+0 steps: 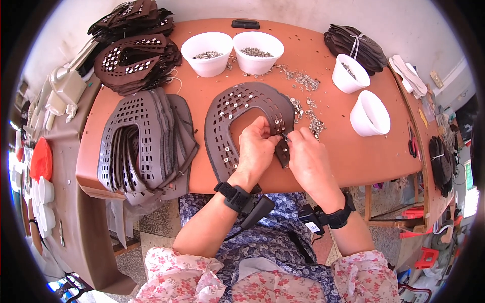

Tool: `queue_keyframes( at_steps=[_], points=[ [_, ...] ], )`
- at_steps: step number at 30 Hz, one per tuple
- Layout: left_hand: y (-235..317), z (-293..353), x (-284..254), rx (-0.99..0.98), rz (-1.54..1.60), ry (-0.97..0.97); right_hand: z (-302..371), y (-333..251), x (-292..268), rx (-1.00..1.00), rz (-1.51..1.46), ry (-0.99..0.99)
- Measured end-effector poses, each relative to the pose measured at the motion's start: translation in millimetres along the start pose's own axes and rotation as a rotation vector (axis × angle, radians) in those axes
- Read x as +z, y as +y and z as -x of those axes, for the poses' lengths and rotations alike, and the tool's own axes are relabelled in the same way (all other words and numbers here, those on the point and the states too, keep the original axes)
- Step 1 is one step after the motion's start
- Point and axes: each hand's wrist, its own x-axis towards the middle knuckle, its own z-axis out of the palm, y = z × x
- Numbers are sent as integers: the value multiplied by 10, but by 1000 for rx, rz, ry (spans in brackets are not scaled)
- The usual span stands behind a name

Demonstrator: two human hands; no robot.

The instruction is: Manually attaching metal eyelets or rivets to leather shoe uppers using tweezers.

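Observation:
A brown U-shaped perforated piece (222, 126), leather-like, lies on the orange tabletop in front of me, its curve pointing away. Silvery round studs sit in some of its slots. My left hand (256, 149) reaches into the U's opening and is closed, thumb and fingers gripping the inner edge of the right leg. From the other side my right hand (309, 155) meets it, fingertips pinched at the same leg. A small dark bit shows between the fingertips, too small to name. That leg's lower end hangs tilted below the hands.
Left stands a stack of similar pieces (113, 151); studded ones (134, 60) are piled behind. Two white bowls (207, 65) (257, 65) of small metal parts stand at the back, two more (348, 83) (369, 121) at right. Loose fasteners (316, 123) lie scattered beside my right hand.

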Motion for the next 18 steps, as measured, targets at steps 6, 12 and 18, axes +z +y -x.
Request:
queue_keyframes(
  at_steps=[6,12,18],
  points=[
    [35,32,33,45,36,31,8,67,27,-34,-11,45],
    [91,25,0,-51,-84,-33,-22,84,5,-56,-46,36],
    [65,24,17,6,-30,-12,9,133,7,-87,-56,53]
  ],
)
